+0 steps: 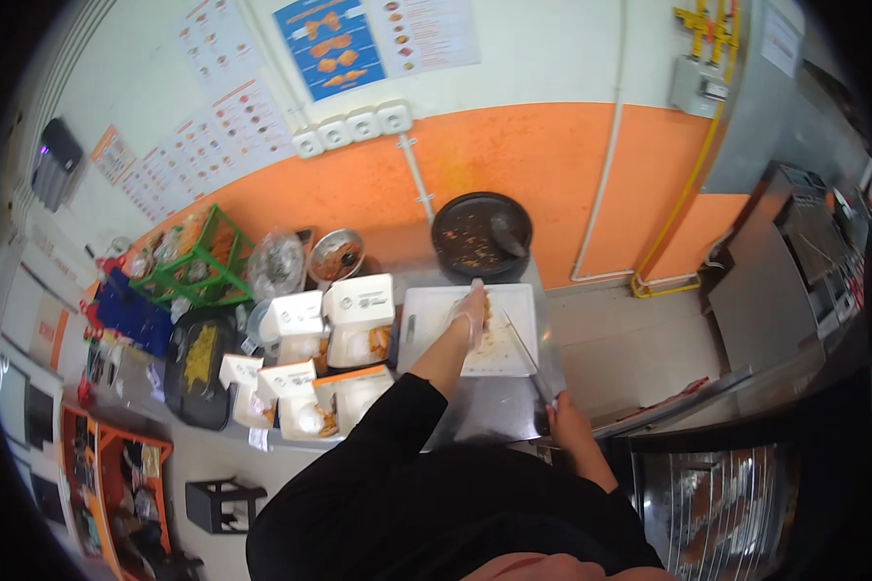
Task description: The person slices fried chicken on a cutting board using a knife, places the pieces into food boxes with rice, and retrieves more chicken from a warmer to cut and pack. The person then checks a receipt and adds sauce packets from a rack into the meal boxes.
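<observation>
My left hand (471, 315), in a clear plastic glove, rests on the white cutting board (421, 324). Its fingers are closed against a browned, fried-looking piece of food (487, 308), partly hidden by the hand. Crumbs lie scattered on the board below it. In my right hand (568, 424) is the handle of a knife (522, 344). The blade slants up and left over the board's right side, its tip close to the food but apart from it. Left of the board stand several open white takeaway boxes (360, 302), most holding a white rice mound and browned pieces.
Behind the board sits a large black bowl (482, 208) with a dark utensil. A steel bowl (337, 254) of reddish food, a green crate (199, 266) and a black tray (186, 387) with yellow food stand left. A wire-racked cabinet (712, 513) is at lower right.
</observation>
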Available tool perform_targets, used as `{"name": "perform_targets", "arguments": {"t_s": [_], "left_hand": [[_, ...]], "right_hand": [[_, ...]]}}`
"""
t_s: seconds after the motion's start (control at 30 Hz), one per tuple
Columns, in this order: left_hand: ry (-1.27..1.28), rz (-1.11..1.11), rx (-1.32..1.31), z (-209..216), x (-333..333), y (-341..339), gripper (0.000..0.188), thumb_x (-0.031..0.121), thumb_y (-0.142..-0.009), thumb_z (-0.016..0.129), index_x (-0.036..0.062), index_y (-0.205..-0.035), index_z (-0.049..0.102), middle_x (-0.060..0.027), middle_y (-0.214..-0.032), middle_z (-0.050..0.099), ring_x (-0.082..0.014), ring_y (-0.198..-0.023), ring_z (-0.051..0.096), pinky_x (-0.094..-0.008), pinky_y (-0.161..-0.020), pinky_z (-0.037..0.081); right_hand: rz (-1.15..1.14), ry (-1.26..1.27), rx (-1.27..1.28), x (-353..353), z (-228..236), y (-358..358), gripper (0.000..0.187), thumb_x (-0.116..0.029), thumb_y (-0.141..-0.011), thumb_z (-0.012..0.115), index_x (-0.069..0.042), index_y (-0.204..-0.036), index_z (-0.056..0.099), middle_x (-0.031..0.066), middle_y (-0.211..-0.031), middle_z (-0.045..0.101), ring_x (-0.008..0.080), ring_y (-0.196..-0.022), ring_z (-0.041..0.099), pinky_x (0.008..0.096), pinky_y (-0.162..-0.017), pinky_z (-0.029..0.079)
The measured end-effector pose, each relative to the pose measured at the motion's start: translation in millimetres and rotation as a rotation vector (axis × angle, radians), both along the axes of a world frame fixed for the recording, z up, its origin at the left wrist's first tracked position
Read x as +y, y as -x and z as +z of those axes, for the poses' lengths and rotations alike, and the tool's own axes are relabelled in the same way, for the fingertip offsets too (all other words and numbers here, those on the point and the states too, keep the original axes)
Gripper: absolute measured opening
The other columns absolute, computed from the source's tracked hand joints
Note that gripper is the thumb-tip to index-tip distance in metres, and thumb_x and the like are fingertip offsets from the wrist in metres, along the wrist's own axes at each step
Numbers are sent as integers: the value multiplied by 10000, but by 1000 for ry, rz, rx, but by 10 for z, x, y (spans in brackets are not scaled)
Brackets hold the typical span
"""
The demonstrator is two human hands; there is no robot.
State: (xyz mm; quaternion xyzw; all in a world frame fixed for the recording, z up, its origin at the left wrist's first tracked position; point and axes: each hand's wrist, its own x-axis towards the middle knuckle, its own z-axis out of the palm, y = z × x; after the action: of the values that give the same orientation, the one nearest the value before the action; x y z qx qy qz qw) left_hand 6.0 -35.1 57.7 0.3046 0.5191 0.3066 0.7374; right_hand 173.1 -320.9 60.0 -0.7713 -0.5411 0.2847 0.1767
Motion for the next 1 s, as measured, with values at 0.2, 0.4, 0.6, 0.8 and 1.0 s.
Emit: {"name": "perform_targets", "arguments": {"t_s": [0.2,0.4,0.6,0.8,1.0], "left_hand": [[-136,30,-421,1446,-615,1310,521,576,-978,437,133,-1236,533,-37,-887,584,-126,-755,554,-256,-611,429],[-317,244,-143,2125,-1203,3104,475,494,-1012,426,136,-1296,557,-27,-1099,636,-123,-878,575,-264,-738,475],[-144,350,585,1925,-1727,4808,475,497,-981,485,120,-1236,618,-15,-1058,645,-141,-965,599,-285,-829,479],[-562,-165,1129,554,-1798,5895,417,402,-869,664,119,-1173,632,-146,-1103,647,-314,-1066,607,-407,-925,469],[-1099,-646,1148,212,-1458,6055,653,314,-741,751,101,-1311,514,-175,-1263,560,-362,-1165,544,-460,-1018,423]], "right_hand": [[225,-149,-164,854,-310,373,315,-175,-888,590,-42,-1151,481,201,-1123,578,394,-999,601,507,-800,478],[259,-229,-460,1441,-630,490,386,-111,-868,563,-110,-1249,499,115,-1223,538,300,-1188,498,520,-898,387],[144,-220,-562,1515,-227,745,418,-141,-885,597,-103,-1287,490,114,-1295,500,303,-1239,459,521,-951,364],[-109,-422,-437,1060,-206,894,338,-141,-915,586,-51,-1235,521,162,-1231,538,379,-1157,507,499,-954,403],[-189,-492,-512,356,-218,1411,284,-156,-928,595,6,-1158,555,189,-1083,587,351,-1013,566,432,-894,441]]}}
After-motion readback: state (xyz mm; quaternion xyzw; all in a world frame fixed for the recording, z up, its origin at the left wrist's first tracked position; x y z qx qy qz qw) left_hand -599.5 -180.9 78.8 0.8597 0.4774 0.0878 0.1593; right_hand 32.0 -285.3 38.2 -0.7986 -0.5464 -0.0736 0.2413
